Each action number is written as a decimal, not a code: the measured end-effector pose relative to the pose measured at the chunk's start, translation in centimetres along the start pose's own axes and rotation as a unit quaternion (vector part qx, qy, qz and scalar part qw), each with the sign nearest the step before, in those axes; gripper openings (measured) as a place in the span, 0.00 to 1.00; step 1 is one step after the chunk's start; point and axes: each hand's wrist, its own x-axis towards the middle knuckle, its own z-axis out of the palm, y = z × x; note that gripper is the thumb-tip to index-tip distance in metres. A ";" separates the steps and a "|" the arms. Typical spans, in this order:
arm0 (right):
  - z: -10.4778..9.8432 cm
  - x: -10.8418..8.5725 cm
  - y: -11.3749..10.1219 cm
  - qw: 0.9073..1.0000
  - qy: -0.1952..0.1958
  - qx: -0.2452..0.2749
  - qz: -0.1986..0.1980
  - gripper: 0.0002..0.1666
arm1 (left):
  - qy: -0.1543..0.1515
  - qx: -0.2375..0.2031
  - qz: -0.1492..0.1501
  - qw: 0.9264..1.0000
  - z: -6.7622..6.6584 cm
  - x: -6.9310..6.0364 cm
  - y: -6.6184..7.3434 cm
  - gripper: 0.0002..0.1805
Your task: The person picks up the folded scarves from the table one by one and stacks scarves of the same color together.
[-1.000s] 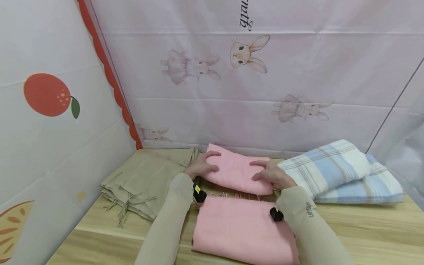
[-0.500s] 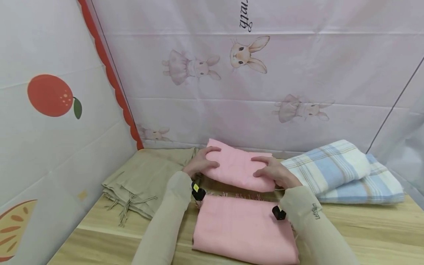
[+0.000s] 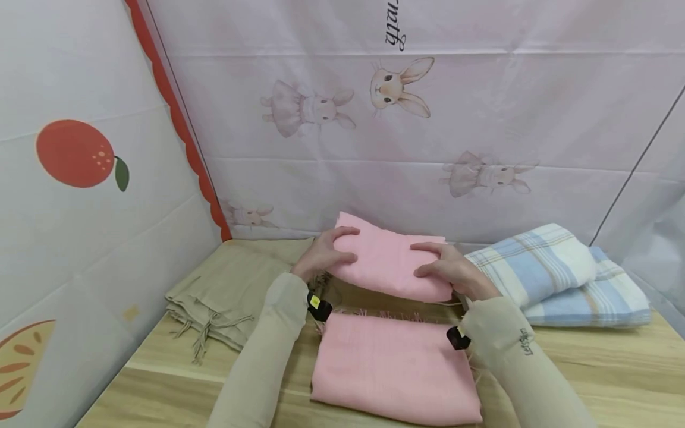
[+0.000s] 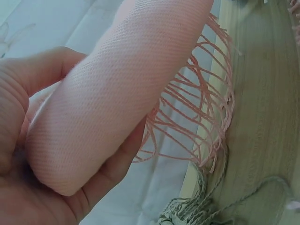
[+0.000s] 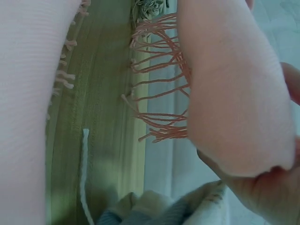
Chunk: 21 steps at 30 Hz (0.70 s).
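Both hands hold a folded pink fringed scarf (image 3: pixel 387 261) raised off the table at the back. My left hand (image 3: pixel 326 252) grips its left end; in the left wrist view thumb and fingers wrap round the thick fold (image 4: pixel 108 93). At the right end my right hand (image 3: pixel 455 267) grips the scarf, its thumb and palm partly showing in the right wrist view. Pink fringe (image 4: pixel 197 108) dangles beneath the raised scarf. Nearer the person, a second folded pink scarf (image 3: pixel 396 368) lies flat on the table, its fringe along the far edge.
A folded olive-beige fringed scarf (image 3: pixel 235 285) lies at the back left. Blue and white plaid scarves or cloths (image 3: pixel 546 273) are stacked at the right. A printed curtain (image 3: pixel 342 119) stands behind the wooden table (image 3: pixel 160 380), with another at the left.
Both hands have lifted the folded pink scarf higher, with a slight shift to the right. The nearer pink scarf and the other folded cloths have stayed in place.
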 end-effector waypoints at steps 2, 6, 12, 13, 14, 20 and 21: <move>0.0 -0.2 0.0 1.000 -0.001 -0.005 -0.006 0.41 | -0.001 -0.002 0.002 1.000 0.1 -0.2 0.0 0.32; -0.1 -0.5 0.0 1.000 0.007 -0.023 -0.014 0.41 | 0.000 -0.004 0.012 1.000 0.4 -0.7 -0.1 0.32; -0.2 -1.1 0.1 0.999 0.014 -0.033 -0.022 0.41 | 0.007 -0.018 0.007 1.000 0.8 -1.6 0.0 0.32; -0.2 -1.2 0.1 0.999 0.013 -0.034 -0.024 0.41 | 0.006 -0.022 0.006 1.000 0.8 -1.7 0.0 0.32; -0.3 -1.3 0.2 0.999 0.014 -0.036 -0.028 0.41 | 0.006 -0.026 0.004 1.000 0.9 -1.9 0.1 0.32; -0.3 -2.2 0.2 0.998 0.008 -0.045 -0.041 0.41 | 0.008 -0.024 0.006 1.000 1.2 -2.8 0.2 0.32; -0.2 -2.4 0.2 0.998 0.005 -0.045 -0.043 0.41 | 0.010 -0.023 0.007 1.000 1.2 -3.0 0.2 0.31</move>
